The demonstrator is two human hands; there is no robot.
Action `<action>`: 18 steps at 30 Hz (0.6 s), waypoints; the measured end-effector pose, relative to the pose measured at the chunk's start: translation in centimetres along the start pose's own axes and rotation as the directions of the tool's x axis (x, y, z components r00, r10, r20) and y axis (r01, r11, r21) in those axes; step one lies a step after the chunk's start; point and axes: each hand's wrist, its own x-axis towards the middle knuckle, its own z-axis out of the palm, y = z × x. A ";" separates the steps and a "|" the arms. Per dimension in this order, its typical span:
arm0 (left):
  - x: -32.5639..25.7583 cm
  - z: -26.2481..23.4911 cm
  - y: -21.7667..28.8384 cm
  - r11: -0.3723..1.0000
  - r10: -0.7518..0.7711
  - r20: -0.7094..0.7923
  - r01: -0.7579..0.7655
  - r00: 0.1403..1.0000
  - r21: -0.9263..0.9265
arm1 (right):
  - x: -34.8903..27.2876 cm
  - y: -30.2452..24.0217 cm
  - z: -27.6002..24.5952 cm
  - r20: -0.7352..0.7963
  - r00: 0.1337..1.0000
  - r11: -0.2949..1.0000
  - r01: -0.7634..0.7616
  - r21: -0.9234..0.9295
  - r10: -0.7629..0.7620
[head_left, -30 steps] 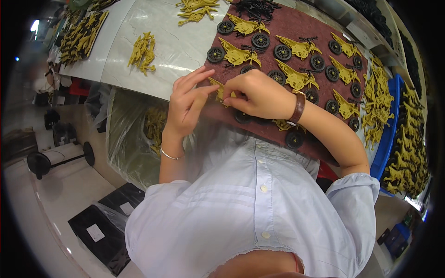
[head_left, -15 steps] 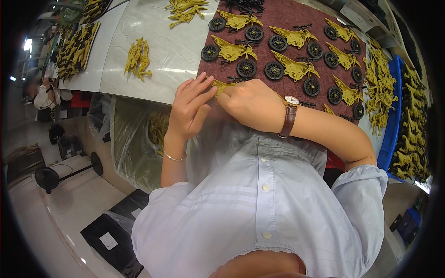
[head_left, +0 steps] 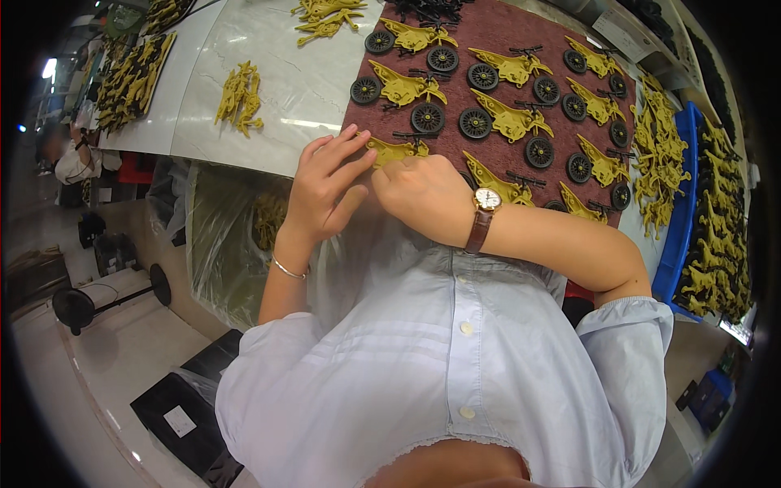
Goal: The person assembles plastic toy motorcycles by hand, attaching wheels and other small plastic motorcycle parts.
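On the red mat [head_left: 500, 28], a yellow motorbike body [head_left: 395, 151] runs left to right, tip seemingly leftward, by the splayed left hand [head_left: 322, 191] and curled right hand [head_left: 429, 197], its grip hidden.

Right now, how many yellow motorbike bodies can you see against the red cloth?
10 yellow bodies: three in the left column, three in the middle, four on the right. The right hand and right forearm may hide more.
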 end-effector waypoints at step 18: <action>8.4 4.9 10.1 0.911 -0.022 -0.226 -0.074 0.974 -0.406 | -8.0 1.1 -7.9 0.291 0.708 -0.117 -0.285 0.951 0.644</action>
